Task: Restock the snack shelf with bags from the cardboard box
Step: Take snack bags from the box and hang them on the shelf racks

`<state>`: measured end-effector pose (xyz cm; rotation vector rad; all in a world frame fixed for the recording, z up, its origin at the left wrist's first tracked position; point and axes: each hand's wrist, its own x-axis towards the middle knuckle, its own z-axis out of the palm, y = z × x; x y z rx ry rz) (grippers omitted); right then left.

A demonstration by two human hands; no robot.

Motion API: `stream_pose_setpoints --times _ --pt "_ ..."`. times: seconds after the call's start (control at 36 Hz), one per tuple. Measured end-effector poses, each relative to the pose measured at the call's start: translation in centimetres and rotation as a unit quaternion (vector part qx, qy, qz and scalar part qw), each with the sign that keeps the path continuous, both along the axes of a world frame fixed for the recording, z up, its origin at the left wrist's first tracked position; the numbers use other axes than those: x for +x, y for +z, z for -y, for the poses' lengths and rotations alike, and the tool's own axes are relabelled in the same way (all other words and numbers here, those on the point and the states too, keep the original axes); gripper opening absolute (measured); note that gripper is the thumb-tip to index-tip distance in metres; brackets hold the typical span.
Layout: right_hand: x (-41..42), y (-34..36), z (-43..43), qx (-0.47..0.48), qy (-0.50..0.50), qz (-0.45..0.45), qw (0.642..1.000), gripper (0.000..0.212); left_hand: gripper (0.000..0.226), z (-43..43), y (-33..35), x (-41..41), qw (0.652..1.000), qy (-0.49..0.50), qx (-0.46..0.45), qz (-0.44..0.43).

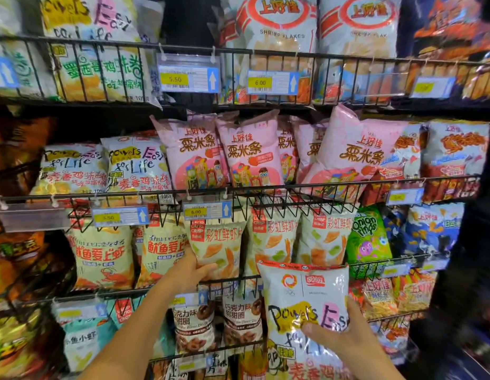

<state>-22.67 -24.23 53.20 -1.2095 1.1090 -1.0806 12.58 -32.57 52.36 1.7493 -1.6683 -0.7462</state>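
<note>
Holds a white chip bag (pixel 304 303) upright, below and right of the price tag (pixel 207 211), right hand (pixel 345 333) clamped on its lower half with the thumb across the front; face out, likely to match it to its row. Grips a shrimp-chip bag (pixel 216 242) just below that tag with the left hand (pixel 193 270), fingers curled round its bottom edge, probably shifting it for room. Above and left of the tag: matching white bags (pixel 136 165). No cardboard box in view.
</note>
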Motion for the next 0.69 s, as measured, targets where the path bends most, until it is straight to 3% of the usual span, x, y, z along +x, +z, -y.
stream_pose_setpoints --times 0.08,0.22,0.39,0.5,0.56,0.61,0.64,0.69 --pt "0.7 0.9 -0.2 -0.012 -0.002 0.002 1.000 0.070 0.067 -0.4 0.7 -0.8 1.000 -0.013 0.000 -0.009" --pt "0.7 1.7 -0.5 -0.015 0.007 -0.017 1.000 0.055 0.078 -0.9 0.5 -1.1 0.999 0.019 0.001 -0.049" --pt "1.3 3.7 -1.3 -0.030 0.019 0.001 0.999 0.070 0.058 -2.7 0.7 -2.0 0.994 0.093 -0.024 -0.054" --pt "1.5 4.3 -1.9 -0.025 0.025 -0.002 0.999 0.080 0.045 -6.2 0.1 -3.6 0.978 0.169 -0.114 -0.034" --pt "1.5 3.7 -1.3 -0.021 0.035 0.000 0.999 0.066 0.051 -9.0 0.1 -5.4 0.972 0.173 -0.149 -0.049" --pt "2.0 3.5 -1.0 -0.026 0.062 -0.006 0.998 0.062 0.067 -11.9 0.6 -7.5 0.978 0.150 -0.107 -0.103" --pt "2.4 3.6 -1.1 -0.037 0.069 -0.018 0.997 0.072 0.071 -13.3 1.0 -8.7 0.977 0.138 -0.071 -0.146" --pt "3.2 4.3 -1.2 -0.067 0.084 -0.039 0.993 0.119 0.068 -15.0 1.9 -10.3 0.974 0.113 -0.053 -0.190"
